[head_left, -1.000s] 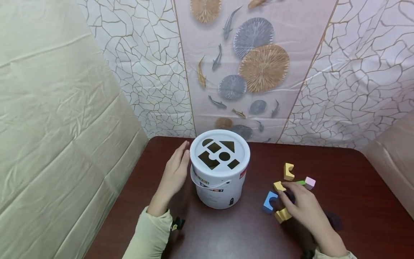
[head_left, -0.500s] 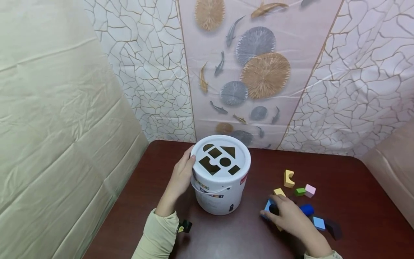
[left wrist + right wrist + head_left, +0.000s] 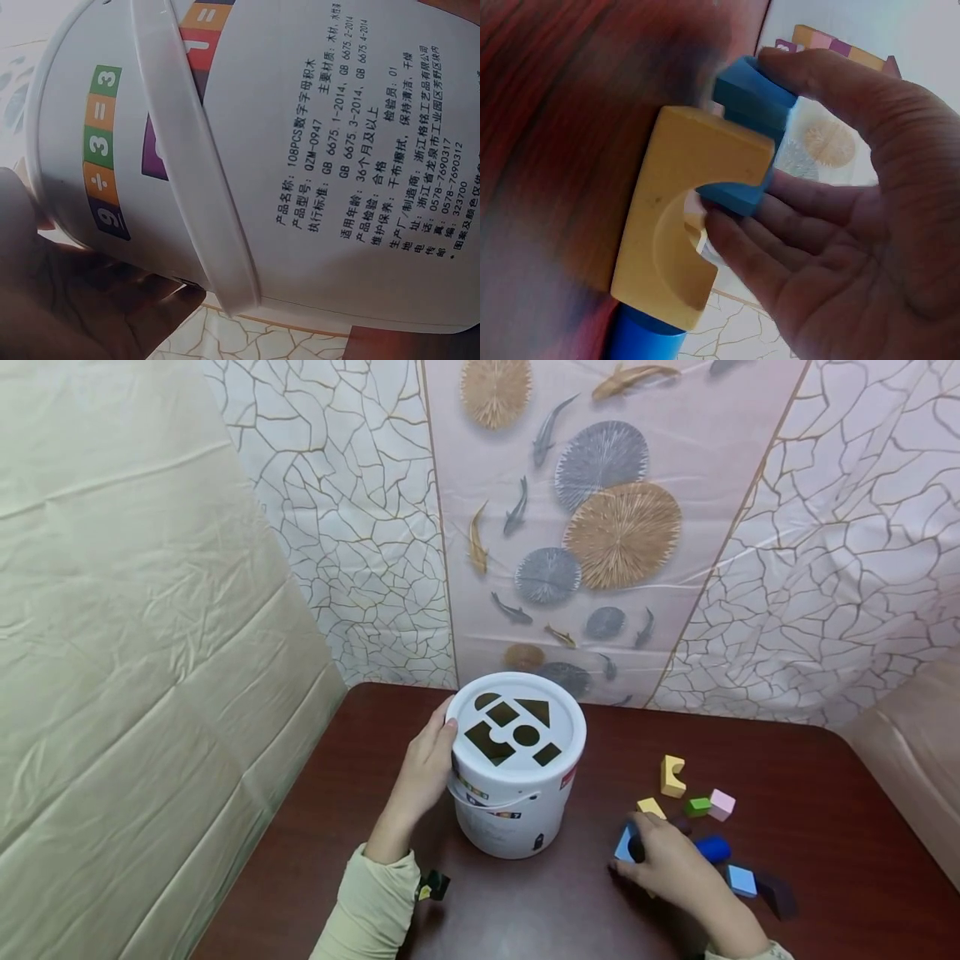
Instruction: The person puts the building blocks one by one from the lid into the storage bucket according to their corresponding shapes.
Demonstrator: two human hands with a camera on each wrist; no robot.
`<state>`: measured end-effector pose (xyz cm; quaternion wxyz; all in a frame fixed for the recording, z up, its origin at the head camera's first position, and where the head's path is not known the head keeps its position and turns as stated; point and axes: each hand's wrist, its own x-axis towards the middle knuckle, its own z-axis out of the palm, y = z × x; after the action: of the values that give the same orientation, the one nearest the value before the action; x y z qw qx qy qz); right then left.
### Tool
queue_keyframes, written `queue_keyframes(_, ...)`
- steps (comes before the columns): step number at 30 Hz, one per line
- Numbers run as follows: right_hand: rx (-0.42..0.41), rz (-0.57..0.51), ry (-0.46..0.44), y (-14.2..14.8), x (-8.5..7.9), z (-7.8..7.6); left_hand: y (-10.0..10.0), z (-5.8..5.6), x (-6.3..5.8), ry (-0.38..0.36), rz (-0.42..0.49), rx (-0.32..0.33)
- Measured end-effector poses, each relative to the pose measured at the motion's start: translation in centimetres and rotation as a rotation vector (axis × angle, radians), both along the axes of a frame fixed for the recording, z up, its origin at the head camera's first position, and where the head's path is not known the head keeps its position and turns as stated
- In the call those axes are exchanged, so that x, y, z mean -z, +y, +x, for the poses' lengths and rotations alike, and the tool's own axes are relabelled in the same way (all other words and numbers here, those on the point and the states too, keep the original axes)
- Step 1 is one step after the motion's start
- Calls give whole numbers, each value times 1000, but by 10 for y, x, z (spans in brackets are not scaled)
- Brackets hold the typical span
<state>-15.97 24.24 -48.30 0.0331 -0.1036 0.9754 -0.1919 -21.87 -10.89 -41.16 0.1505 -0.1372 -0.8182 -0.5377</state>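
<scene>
Rested the left hand (image 3: 422, 768) against the left side of the white bucket (image 3: 498, 835), with fingers mostly straight near the rim of the lid (image 3: 564, 723). Right of the bucket, pinched a blue notched block (image 3: 754, 94) between thumb and fingers of the right hand (image 3: 675, 864), just beside a yellow arch block (image 3: 649, 195) and near a blue cylinder (image 3: 645, 339). Could not tell whether touching the table (image 3: 525, 910) or lifted.

Read "9 ÷ 3 = 3" in white on coloured squares (image 3: 101, 150) — then, past the white handle (image 3: 193, 150), a black label (image 3: 360, 150), mostly in Chinese: 108PCS数字字母积木, QZM-0947, GB 6675.1-2014 through GB 6675.4-2014, 36个月及以上, 合格, 0578-7690317, 0578-7690312, 323700. Made out only "1 =" on a second coloured strip (image 3: 201, 49), partly behind the handle. Found a red patch (image 3: 568, 777) on the bucket's right side — too small to read. Saw farther back, beyond the right hand, another yellow arch (image 3: 672, 777), a green block (image 3: 697, 807) and a pink block (image 3: 722, 804).
</scene>
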Motion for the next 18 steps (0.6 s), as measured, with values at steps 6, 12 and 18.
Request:
queue_keyframes(6, 59, -149, 217, -11, -20, 2, -1, 0, 0, 17, -18, -8)
queue_keyframes(12, 3, -279, 492, -23, -61, 2, -3, 0, 1, 3, -1, 1)
queue_keyframes(18, -138, -401, 603, -40, -117, -8, -3, -1, 0, -16, 7, 35)
